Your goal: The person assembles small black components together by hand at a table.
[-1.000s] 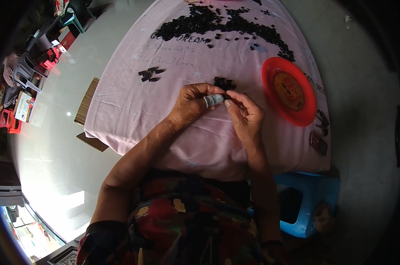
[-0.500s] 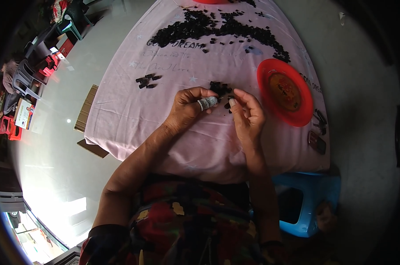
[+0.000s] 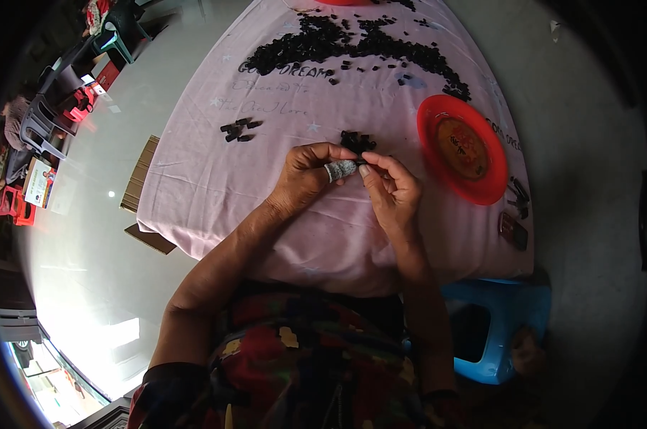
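Over the near part of the pink cloth [image 3: 280, 243], my two hands meet at the fingertips. My left hand [image 3: 300, 179] is closed in a pinch, a grey speckled finger cover [image 3: 340, 169] wrapped on its thumb. My right hand [image 3: 395, 191] pinches at the same spot with thumb and forefinger. A small black piece shows between the fingertips, but they mostly hide it. Just beyond lies a little pile of small black pieces [image 3: 356, 141]. Several short black tube-like pieces [image 3: 240, 129] lie farther left.
A long heap of black pieces [image 3: 302, 50] spreads across the table's far part. To the right stand a red plate [image 3: 427, 139], a mobile phone [image 3: 513, 231] and a dark metal tool [image 3: 518, 196]. A blue stool [image 3: 502, 357] is at the table's near right.
My right hand has moved left, bringing the small dark piece in its pinch up to my left fingertips. The left hand has shifted slightly right.
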